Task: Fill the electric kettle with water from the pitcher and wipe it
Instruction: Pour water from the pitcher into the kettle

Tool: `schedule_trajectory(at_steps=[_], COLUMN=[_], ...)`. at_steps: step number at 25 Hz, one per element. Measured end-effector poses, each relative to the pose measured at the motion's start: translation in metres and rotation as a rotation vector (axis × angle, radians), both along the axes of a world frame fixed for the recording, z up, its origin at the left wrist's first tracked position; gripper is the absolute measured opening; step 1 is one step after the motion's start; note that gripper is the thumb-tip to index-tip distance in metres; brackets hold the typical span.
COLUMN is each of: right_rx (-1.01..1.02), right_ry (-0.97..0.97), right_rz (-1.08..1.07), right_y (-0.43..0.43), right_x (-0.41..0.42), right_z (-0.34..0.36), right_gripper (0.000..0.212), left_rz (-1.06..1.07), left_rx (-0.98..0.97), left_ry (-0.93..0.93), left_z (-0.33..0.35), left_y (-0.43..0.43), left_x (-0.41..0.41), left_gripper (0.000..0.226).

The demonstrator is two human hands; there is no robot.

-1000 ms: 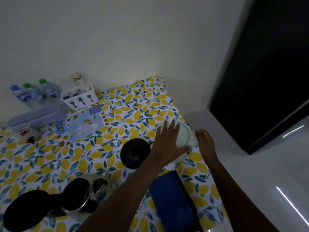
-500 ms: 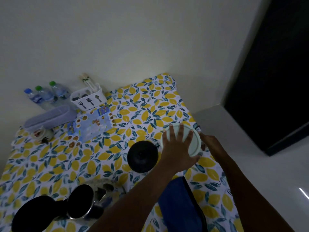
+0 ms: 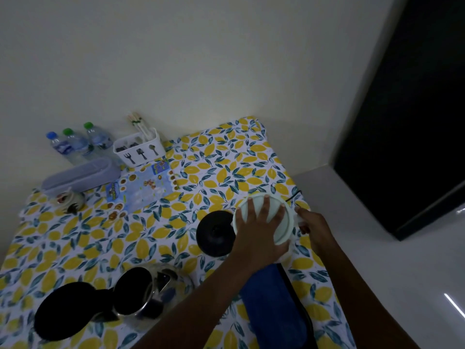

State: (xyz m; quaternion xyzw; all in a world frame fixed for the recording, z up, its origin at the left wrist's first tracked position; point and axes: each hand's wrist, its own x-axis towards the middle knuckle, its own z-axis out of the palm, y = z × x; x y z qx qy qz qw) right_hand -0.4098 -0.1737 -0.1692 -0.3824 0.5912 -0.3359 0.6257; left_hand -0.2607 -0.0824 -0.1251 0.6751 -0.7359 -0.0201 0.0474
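Pitcher (image 3: 281,222), white and lidded, stands at the table's three o'clock edge. My left hand (image 3: 259,230) lies flat on its lid, fingers (image 3: 264,207) spread across the top, pressing rather than clutching. My right hand (image 3: 312,225) closes round the handle at the pitcher's three o'clock side. Touching it at nine o'clock sits the round black kettle base (image 3: 214,233). A blue cloth (image 3: 271,303) lies at six o'clock. The open electric kettle (image 3: 141,290) stands at eight o'clock on the lemon-print tablecloth (image 3: 221,162)
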Motion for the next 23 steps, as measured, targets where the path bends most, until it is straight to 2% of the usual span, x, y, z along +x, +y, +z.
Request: schedule_trajectory(at_steps=[3, 6, 9, 12, 16, 19, 23], right_rx=[-0.037, -0.067, -0.036, -0.079, -0.099, -0.134, -0.216], right_ry=[0.002, -0.052, -0.023, -0.036, 0.023, 0.147, 0.152], right_rz=[0.017, 0.03, 0.027, 0.09, 0.126, 0.177, 0.233], right_y=[0.022, 0.05, 0.076, 0.099, 0.122, 0.132, 0.143], right_x=[0.013, 0.035, 0.065, 0.088, 0.118, 0.136, 0.145], right_z=[0.02, 0.045, 0.072, 0.086, 0.103, 0.118, 0.128], right_gripper=[0.047, 0.039, 0.046, 0.043, 0.062, 0.059, 0.054], left_rz=[0.032, 0.096, 0.123, 0.145, 0.226, 0.264, 0.304], left_rx=[-0.082, -0.152, -0.212, -0.257, -0.256, -0.229, -0.243], left_ry=[-0.003, 0.035, 0.046, 0.014, 0.011, 0.047, 0.12], left_z=[0.017, 0.036, 0.05, 0.058, 0.064, 0.068, 0.07], left_y=[0.029, 0.058, 0.084, 0.108, 0.138, 0.154, 0.165], left_x=[0.007, 0.025, 0.051, 0.071, 0.09, 0.097, 0.107], left_gripper=[0.075, 0.072, 0.07, 0.068, 0.067, 0.065, 0.071])
